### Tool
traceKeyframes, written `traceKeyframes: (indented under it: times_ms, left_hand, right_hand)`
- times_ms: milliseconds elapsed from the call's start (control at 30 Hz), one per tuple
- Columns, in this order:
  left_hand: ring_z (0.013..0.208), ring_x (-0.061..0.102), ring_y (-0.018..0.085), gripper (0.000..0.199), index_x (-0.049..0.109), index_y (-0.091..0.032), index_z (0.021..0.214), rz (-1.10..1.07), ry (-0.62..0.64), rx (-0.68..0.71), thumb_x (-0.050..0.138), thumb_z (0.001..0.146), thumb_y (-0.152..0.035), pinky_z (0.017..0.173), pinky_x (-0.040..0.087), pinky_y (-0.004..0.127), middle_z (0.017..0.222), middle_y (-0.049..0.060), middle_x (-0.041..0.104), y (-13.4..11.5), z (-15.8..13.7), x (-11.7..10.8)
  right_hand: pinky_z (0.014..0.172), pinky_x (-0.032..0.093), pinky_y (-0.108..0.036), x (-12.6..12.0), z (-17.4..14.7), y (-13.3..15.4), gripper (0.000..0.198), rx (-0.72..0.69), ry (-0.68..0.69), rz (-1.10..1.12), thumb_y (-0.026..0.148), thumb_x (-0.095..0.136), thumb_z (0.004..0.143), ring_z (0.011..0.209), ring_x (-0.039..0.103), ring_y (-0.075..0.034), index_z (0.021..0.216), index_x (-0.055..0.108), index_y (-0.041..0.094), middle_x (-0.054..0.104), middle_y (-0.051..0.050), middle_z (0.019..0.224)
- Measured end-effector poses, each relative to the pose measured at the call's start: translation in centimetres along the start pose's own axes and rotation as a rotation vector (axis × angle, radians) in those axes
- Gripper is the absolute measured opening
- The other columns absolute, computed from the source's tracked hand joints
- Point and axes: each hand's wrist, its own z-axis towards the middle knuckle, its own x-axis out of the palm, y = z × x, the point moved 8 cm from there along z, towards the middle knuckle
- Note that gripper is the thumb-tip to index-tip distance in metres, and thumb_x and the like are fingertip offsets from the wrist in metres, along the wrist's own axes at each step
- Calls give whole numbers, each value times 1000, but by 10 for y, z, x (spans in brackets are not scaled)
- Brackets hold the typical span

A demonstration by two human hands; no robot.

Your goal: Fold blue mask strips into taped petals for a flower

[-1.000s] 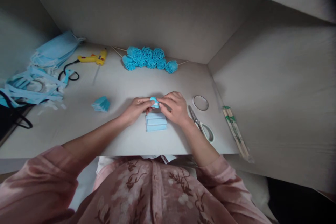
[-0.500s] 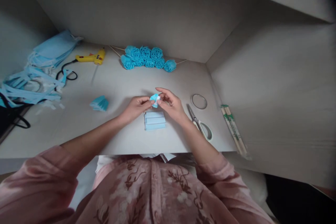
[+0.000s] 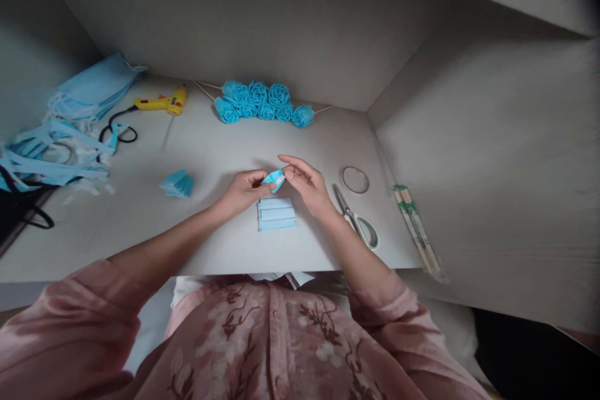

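Between my hands is a small folded piece of blue mask fabric (image 3: 273, 180), its white side partly showing. My left hand (image 3: 244, 190) pinches it between thumb and fingers. My right hand (image 3: 307, 186) is at its right edge, thumb and fingertips closed on the fabric there, index finger stretched out above. Just below lies a stack of pale blue pleated mask pieces (image 3: 276, 215) on the table. A small pile of folded blue pieces (image 3: 177, 184) rests to the left of my left hand.
Blue fabric roses (image 3: 257, 94) on sticks lie along the back wall. A yellow glue gun (image 3: 173, 102), masks (image 3: 96, 87) and cut strips (image 3: 60, 153) occupy the left. Scissors (image 3: 349, 212), a tape roll (image 3: 355, 180) and packaged wooden sticks (image 3: 418, 231) are at the right.
The fabric piece has turned and now looks flatter and longer, pointing up to the right. My right hand has shifted slightly right; the left has barely moved.
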Motion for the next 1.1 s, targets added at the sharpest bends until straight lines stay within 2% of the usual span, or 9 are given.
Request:
traceKeyframes:
  times_ms: [133, 267, 367, 500, 633, 700, 900, 1100]
  left_hand:
    - [58, 32, 9, 36, 48, -18, 62, 48, 3, -4, 64, 77, -46, 54, 23, 24, 61, -5, 34, 0, 0, 1]
    - [58, 36, 9, 32, 59, -17, 74, -6, -32, 2, 65, 77, -48, 55, 28, 24, 63, -4, 44, -5, 1, -2]
    - [57, 37, 9, 32, 61, -17, 80, -60, -42, 10, 66, 77, -48, 56, 31, 23, 64, -5, 48, -7, 1, -4]
    - [57, 38, 8, 31, 61, -16, 75, -35, -47, 4, 66, 77, -46, 56, 31, 22, 63, -4, 49, -4, 2, -5]
    - [59, 41, 9, 30, 62, -15, 70, -10, -25, -1, 68, 75, -44, 56, 31, 22, 63, -3, 52, 0, 1, -1]
    - [58, 42, 9, 29, 62, -15, 70, -19, -18, -6, 68, 73, -43, 56, 30, 22, 63, -3, 53, 1, 1, 0]
    - [54, 37, 7, 27, 61, -15, 70, -101, -53, -24, 69, 73, -41, 53, 28, 21, 58, -6, 47, -3, 0, -4]
    - [51, 35, 7, 25, 58, -16, 70, -179, -112, -68, 68, 74, -39, 49, 28, 21, 57, -5, 46, 4, 3, -10]
  right_hand:
    - [76, 52, -29, -2, 1, -3, 46, 28, -43, 12, 48, 65, 85, 81, 61, -14, 124, 62, 24, 65, -2, 90]
    - [73, 50, -27, -13, 1, -6, 40, 55, -160, 72, 42, 69, 82, 76, 57, -12, 117, 66, 22, 62, 0, 84]
    - [73, 48, -27, -17, 1, -5, 37, 80, -199, 102, 40, 70, 81, 75, 56, -12, 114, 67, 22, 60, 0, 82]
    - [78, 48, -29, -12, 1, -2, 35, 89, -144, 119, 45, 63, 87, 82, 58, -14, 114, 67, 23, 63, -2, 87]
    - [71, 47, -27, -1, 1, -4, 43, 101, -44, 142, 44, 71, 79, 75, 56, -12, 116, 66, 24, 64, -1, 89]
    - [68, 46, -26, -2, 1, -6, 41, 114, -59, 137, 43, 72, 79, 71, 55, -11, 114, 67, 23, 64, 0, 85]
    - [78, 50, -30, -18, 2, -7, 36, 144, -192, 224, 47, 60, 87, 80, 61, -14, 112, 67, 22, 66, -3, 87]
    - [77, 50, -30, -16, 3, -11, 35, 166, -155, 189, 42, 69, 80, 74, 58, -14, 110, 68, 22, 63, -1, 82]
